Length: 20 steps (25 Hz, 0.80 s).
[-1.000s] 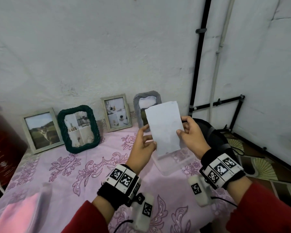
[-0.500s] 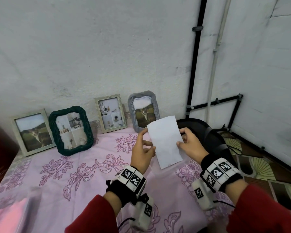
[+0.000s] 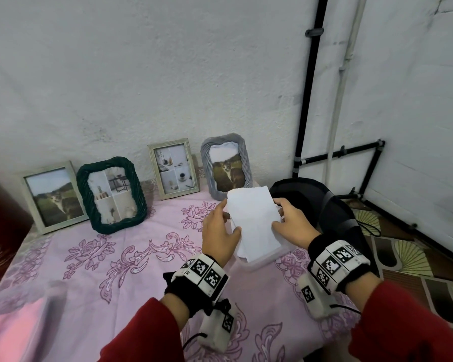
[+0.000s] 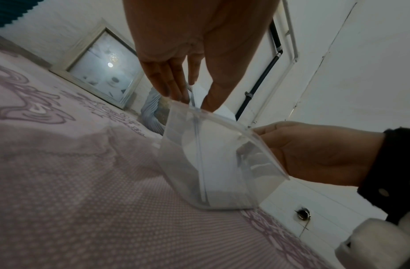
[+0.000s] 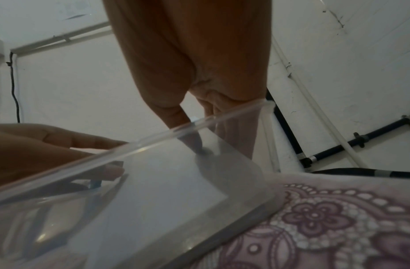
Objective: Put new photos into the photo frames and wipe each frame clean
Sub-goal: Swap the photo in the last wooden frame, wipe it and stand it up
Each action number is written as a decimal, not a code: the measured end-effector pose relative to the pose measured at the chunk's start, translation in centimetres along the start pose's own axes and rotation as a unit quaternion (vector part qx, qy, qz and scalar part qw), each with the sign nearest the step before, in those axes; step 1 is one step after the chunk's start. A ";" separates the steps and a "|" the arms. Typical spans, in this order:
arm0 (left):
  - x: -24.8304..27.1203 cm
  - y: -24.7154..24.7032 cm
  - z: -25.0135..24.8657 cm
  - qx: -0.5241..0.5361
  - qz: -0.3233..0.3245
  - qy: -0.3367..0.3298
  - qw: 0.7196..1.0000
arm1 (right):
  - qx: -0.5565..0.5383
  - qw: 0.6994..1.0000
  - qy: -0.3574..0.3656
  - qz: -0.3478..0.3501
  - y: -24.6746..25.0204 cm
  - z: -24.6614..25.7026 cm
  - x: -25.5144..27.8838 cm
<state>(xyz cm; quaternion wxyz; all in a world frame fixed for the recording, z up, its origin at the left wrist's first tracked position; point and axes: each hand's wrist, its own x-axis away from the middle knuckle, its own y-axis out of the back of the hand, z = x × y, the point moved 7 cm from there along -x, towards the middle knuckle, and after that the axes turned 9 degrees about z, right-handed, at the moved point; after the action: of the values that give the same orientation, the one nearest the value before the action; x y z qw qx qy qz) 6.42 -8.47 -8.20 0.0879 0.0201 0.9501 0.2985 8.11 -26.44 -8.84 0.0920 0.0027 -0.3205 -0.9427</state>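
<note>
Both hands hold a white photo [image 3: 254, 220], blank side towards me, above the right part of the table. My left hand [image 3: 226, 219] pinches its left edge between thumb and fingers. My right hand [image 3: 279, 214] holds the right edge, thumb on the front. The photo's lower end stands inside a clear plastic box [image 3: 268, 259] on the cloth; the left wrist view shows the photo [image 4: 213, 154] through the box wall [image 4: 263, 163]. Four photo frames lean on the wall: pale wooden [image 3: 24, 194], green rope [image 3: 139, 194], pale collage [image 3: 152, 173] and grey ribbed [image 3: 246, 163].
A pink floral cloth [image 3: 115, 257] covers the table. A black chair or bag [image 3: 324, 202] stands just right of the box. Black pipes [image 3: 306, 100] run along the wall. A blurred pink object [image 3: 13, 322] lies at the near left, a dark red thing [image 3: 0, 218] beyond it.
Both hands have brought the photo down from chest height, so its lower end now stands in the clear box. The grey frame behind it has come fully into sight.
</note>
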 end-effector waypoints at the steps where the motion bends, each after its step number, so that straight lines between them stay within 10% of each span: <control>1: 0.1 0.1 0.2 -0.002 -0.003 0.008 1.000 | 0.002 1.000 -0.004 -0.001 0.0 0.0 0.0; 20: 1.1 -0.3 1.6 0.049 0.109 0.056 0.991 | 0.019 0.998 -0.051 -0.017 0.0 1.6 1.4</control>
<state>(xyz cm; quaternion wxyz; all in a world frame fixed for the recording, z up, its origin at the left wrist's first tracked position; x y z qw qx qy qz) 5.67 -7.73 -9.85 0.0001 0.1112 0.9593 0.2596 6.61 -25.77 -7.48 0.0596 -0.0378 -0.3426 -0.9368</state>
